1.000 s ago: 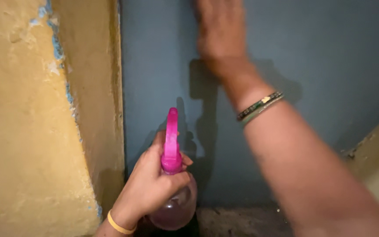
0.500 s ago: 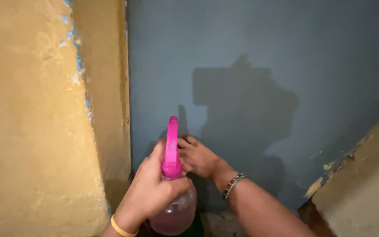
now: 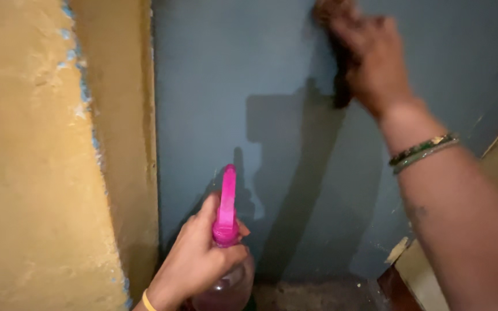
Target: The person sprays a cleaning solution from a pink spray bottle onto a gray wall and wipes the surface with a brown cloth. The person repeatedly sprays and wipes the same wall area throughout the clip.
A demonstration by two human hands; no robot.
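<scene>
Fingers of left hand point(image 3: 194, 262) wrapped tight round neck of pink spray bottle point(image 3: 224, 247), low near yellow wall point(image 3: 41, 173). Right hand point(image 3: 370, 57) raised, fingers curled, pressing dark blurry cloth point(image 3: 341, 86) against blue wall point(image 3: 231, 86), arm outstretched.

A strip of floor point(image 3: 312, 294) is seen at the bottom centre of the frame, at the foot of the blue-grey wall point(image 3: 220, 86). It is dark, rough and mottled. Pale flakes point(image 3: 397, 251) are seen at lower right, where the floor meets the wall; whether they lie on the floor cannot be told.
</scene>
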